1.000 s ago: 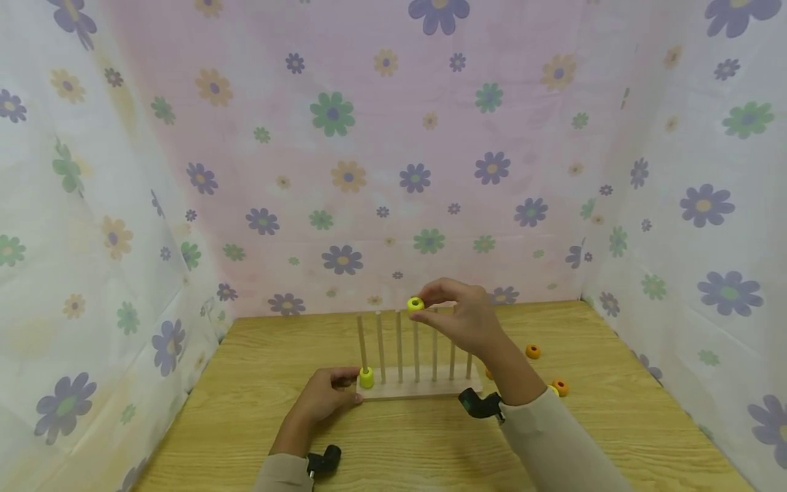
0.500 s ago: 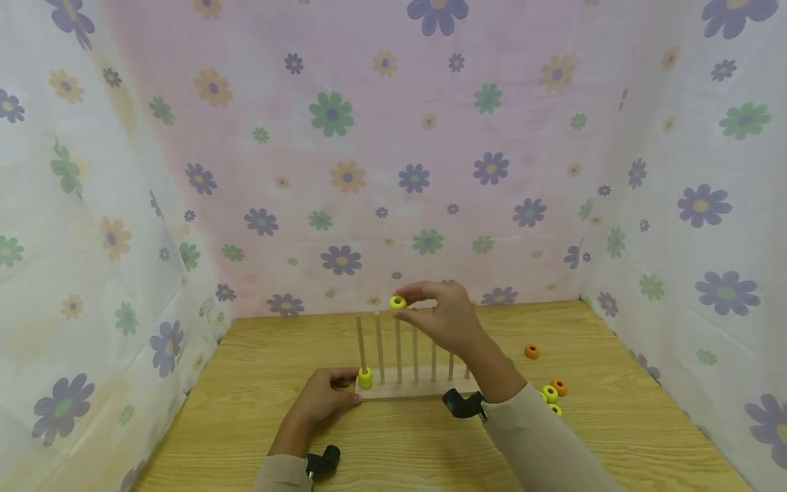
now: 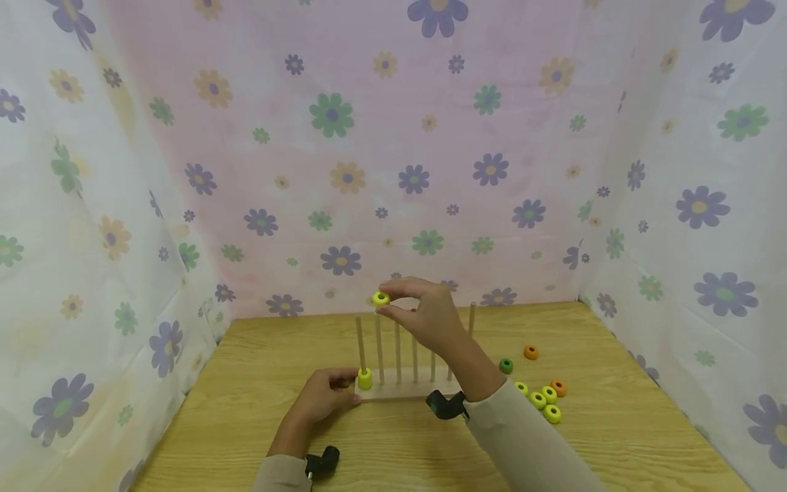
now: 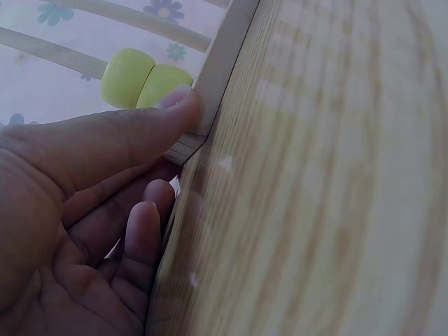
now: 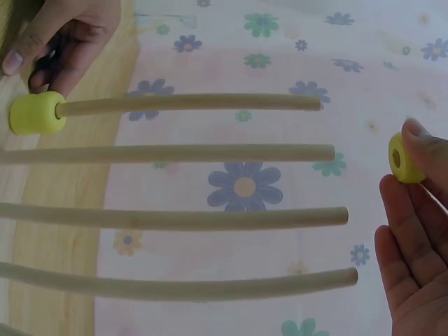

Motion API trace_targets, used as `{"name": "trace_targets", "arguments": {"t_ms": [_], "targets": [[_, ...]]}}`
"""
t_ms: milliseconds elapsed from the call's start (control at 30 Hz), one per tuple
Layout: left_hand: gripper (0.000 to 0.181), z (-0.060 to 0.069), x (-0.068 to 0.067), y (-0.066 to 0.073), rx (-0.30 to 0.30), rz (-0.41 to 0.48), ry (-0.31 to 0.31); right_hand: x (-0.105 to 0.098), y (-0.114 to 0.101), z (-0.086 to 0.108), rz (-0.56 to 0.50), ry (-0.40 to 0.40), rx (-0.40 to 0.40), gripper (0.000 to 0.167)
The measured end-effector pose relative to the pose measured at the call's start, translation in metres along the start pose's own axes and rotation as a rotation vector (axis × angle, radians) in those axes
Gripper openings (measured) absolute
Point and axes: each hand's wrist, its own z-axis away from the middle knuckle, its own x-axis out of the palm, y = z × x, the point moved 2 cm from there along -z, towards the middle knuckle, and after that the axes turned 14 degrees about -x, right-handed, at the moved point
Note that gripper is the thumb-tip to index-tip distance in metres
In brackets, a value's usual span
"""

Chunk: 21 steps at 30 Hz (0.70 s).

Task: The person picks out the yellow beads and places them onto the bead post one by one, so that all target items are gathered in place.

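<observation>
My right hand (image 3: 433,318) pinches a yellow bead (image 3: 380,304) between thumb and fingertips, over the second peg from the left of a wooden peg rack (image 3: 406,391). In the right wrist view that bead (image 5: 400,173) stands apart from the peg tips, its hole turned toward them. On the leftmost peg, two yellow beads (image 4: 129,78) are stacked at the bottom. My left hand (image 3: 322,395) holds the rack's left end, the thumb (image 4: 150,126) against the base and the other fingers partly hidden behind it.
Right of the rack, several loose yellow beads (image 3: 552,417) lie on the wooden table (image 3: 393,451), with two orange beads (image 3: 531,356) and a green bead (image 3: 506,370). Flowered cloth (image 3: 381,137) encloses the table at the back and sides. My right forearm crosses the rack's right part.
My right hand has moved left with the yellow bead, from above the middle pegs to above the second peg. More loose beads now show beside the sleeve. My left hand has stayed put.
</observation>
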Motion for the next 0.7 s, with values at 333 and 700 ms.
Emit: {"name": "trace_targets", "arguments": {"t_ms": [333,700], "targets": [[0.053,-0.001,0.001,-0.001,0.009,-0.010,-0.009,0.014,-0.002,-0.005,0.048,0.000,0.062,0.033],[0.053,-0.001,0.001,0.000,0.029,0.003,-0.007,0.027,-0.008,-0.010,0.081,-0.021,0.076,0.031]]}}
